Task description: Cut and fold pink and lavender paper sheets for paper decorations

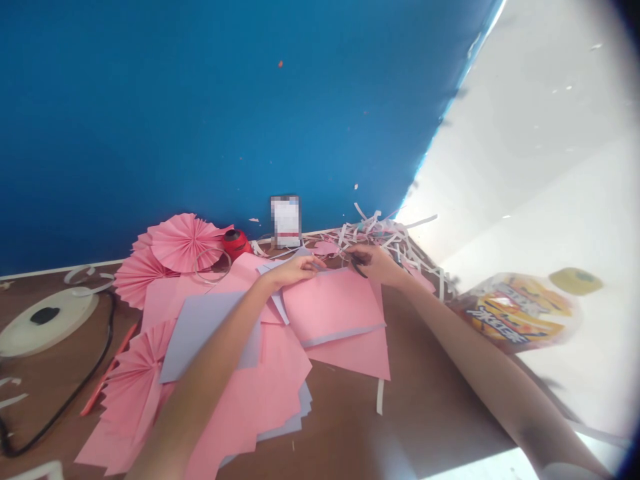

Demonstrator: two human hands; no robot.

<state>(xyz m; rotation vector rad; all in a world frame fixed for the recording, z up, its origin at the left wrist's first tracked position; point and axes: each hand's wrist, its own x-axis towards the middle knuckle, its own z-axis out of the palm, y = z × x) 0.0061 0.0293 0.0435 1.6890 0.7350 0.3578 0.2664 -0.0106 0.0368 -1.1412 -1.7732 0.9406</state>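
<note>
scissors in right hand (pink paper nearby)

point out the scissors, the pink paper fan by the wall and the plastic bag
scissors (359, 267), head view, on the dark handle
pink paper fan (183, 243), head view, on its pleats
plastic bag (520, 310), head view, on its yellow print
</note>
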